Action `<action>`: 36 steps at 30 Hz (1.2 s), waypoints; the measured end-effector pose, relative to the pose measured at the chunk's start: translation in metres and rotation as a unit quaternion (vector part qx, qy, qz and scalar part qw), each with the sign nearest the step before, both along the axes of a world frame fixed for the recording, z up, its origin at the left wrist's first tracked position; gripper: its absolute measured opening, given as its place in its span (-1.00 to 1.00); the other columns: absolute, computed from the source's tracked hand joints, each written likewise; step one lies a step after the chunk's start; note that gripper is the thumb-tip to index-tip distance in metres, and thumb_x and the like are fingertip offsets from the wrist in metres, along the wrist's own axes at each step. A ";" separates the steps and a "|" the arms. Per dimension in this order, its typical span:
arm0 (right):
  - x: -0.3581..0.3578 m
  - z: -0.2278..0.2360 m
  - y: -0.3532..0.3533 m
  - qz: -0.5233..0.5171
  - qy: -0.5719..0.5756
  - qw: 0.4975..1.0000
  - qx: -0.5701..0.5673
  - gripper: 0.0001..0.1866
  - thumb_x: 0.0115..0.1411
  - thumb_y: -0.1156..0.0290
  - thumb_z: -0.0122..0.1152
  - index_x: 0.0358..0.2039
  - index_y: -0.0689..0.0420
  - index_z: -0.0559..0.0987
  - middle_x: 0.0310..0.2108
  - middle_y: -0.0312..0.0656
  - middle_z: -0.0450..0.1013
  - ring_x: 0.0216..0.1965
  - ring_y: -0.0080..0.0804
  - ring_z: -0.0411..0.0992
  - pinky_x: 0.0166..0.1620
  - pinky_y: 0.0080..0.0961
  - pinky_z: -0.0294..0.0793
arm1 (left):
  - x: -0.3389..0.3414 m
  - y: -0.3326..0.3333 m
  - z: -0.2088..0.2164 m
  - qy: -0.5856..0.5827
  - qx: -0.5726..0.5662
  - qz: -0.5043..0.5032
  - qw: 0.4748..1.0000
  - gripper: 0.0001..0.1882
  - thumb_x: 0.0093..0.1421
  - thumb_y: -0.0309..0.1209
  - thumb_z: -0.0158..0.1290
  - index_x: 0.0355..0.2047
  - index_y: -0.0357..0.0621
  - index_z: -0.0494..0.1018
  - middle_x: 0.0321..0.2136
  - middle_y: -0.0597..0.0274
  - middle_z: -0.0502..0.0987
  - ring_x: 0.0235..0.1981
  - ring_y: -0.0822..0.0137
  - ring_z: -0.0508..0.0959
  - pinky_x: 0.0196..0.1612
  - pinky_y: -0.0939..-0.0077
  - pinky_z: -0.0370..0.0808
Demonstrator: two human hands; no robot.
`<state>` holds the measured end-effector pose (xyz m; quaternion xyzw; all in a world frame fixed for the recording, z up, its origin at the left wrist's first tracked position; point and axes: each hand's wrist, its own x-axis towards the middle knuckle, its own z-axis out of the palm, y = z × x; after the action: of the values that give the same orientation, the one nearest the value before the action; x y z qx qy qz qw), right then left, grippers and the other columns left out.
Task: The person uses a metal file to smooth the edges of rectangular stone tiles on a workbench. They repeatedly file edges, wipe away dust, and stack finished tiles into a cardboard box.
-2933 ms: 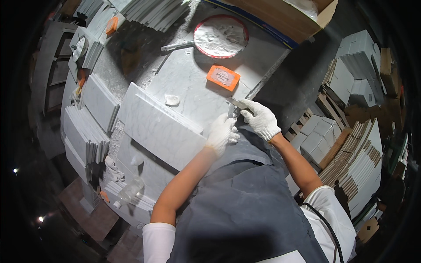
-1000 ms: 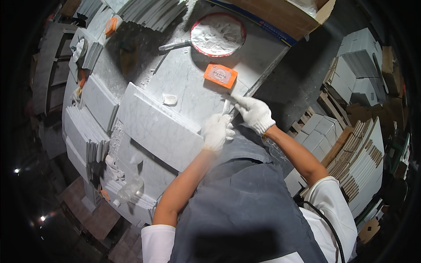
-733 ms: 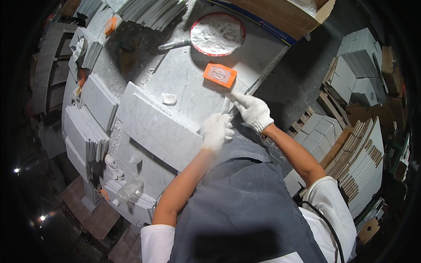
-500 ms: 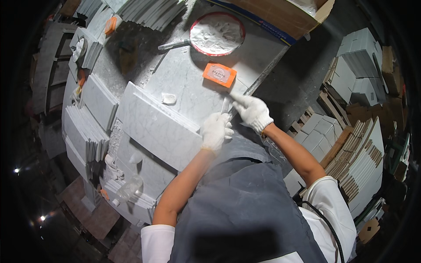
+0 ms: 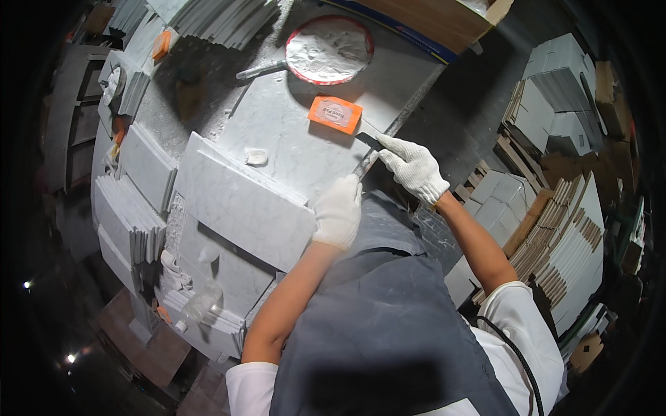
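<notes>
Marble-topped desk in a dim workshop: by its right edge, the gloved right hand clasps a dark flat blade, long axis slanting far-left toward an orange block. The gloved left hand, farther from the blade, is curled, contents unclear.

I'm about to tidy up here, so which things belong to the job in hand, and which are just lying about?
Likely in the job:
dark blade, held in the right hand
perhaps the red-rimmed container of white material
left hand: whether it holds anything is unclear

Apparently lying about:
orange block
small white piece
clear bottle
cardboard box
</notes>
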<state>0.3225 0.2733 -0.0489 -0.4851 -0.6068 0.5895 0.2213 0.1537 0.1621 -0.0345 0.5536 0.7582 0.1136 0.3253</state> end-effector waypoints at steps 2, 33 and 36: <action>0.002 0.000 0.000 0.017 -0.016 1.000 0.012 -0.57 0.37 0.39 0.21 0.24 0.10 0.55 -0.45 -0.47 0.43 -0.50 -0.77 0.27 -0.48 -0.73 0.35 | 0.002 -0.001 0.000 0.010 0.020 -0.019 1.000 -0.76 0.36 -0.31 0.01 -0.12 -0.20 0.54 -0.25 -0.09 0.58 -0.14 -0.11 0.56 -0.08 0.09 0.47; -0.023 0.004 -0.014 0.225 -0.145 0.964 -0.011 -0.66 0.33 0.36 0.23 0.10 0.11 0.63 -0.02 -0.06 0.62 0.01 -0.28 0.60 0.11 -0.50 0.53 | -0.031 0.008 -0.015 0.215 0.193 -0.184 0.940 -0.83 0.10 -0.35 0.18 -0.46 -0.05 0.39 -0.63 0.17 0.44 -0.64 0.07 0.55 -0.59 0.14 0.44; -0.023 -0.003 -0.017 -0.038 -0.011 0.999 -0.036 -0.65 0.32 0.38 0.26 0.10 0.12 0.63 -0.06 -0.01 0.63 -0.01 -0.29 0.61 0.10 -0.48 0.54 | -0.031 0.008 -0.016 0.236 0.186 -0.171 0.938 -0.84 0.15 -0.33 0.15 -0.46 -0.04 0.39 -0.63 0.17 0.44 -0.65 0.07 0.54 -0.59 0.14 0.43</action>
<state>0.2996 0.2567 -0.0517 -0.5218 -0.5685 0.5970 0.2194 0.1230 0.1705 -0.0504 0.7364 0.6723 0.0611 0.0431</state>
